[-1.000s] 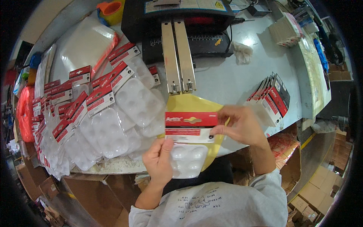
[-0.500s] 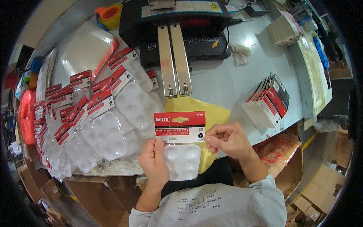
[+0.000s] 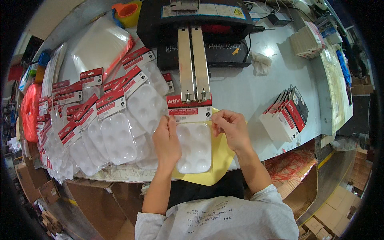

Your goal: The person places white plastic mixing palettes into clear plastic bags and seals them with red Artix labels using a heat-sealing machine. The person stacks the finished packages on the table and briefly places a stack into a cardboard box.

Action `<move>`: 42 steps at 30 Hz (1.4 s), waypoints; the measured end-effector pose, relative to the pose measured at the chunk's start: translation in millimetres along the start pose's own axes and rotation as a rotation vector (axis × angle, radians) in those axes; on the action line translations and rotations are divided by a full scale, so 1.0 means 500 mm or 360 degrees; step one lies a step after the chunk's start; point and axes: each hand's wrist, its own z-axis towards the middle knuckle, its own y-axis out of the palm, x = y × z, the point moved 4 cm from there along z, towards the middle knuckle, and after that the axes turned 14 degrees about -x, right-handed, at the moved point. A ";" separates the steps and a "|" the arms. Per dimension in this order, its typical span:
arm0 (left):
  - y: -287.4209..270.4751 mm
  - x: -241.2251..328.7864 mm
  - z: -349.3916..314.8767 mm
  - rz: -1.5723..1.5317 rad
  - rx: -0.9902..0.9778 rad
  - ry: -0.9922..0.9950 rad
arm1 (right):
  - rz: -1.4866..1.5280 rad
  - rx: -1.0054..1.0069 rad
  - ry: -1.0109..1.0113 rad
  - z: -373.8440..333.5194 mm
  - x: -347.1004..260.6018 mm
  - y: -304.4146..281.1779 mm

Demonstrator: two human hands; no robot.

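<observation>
A white plastic paint palette in a clear bag lies before me over a yellow sheet. Its red, black and white header card is at the bag's top, with the upper part under two long metal arms of a black machine. At the card's lower left corner my left hand pinches the bag and card, thumb on top. My right hand is closed at the card's right edge, fingertips pressed together there.
Several bagged palettes with header cards pile up on the left, beside a stack of clear bags. Folded header cards stand on the right. Farther back are more cards, a crumpled tissue and an orange cup.
Both hands have moved the bagged palette forward, away from me. Its header card has gone from in front of the metal arms to beneath their ends.
</observation>
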 end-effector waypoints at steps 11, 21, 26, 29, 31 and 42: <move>0.008 0.010 0.058 -0.0039 0.0033 0.0078 | -0.0073 0.0105 -0.0150 0.050 -0.016 -0.018; 0.002 -0.008 -0.064 -0.0156 -0.0216 0.0166 | -0.0312 -0.0057 0.0162 0.017 -0.016 0.011; -0.224 -0.019 -0.115 -0.0003 0.0238 -0.0102 | -0.1244 -0.0397 -0.0197 -0.014 -0.011 0.119; -0.324 -0.019 -0.069 0.0519 0.0565 0.0057 | -0.2040 -0.0075 -0.0799 0.005 -0.008 0.213; -0.322 -0.022 -0.049 0.1009 0.0725 0.0188 | -0.2402 0.0175 -0.0980 0.034 0.000 0.265; -0.289 -0.134 -0.048 0.1392 0.0209 0.0301 | -0.2252 0.0185 -0.0163 0.179 0.149 0.345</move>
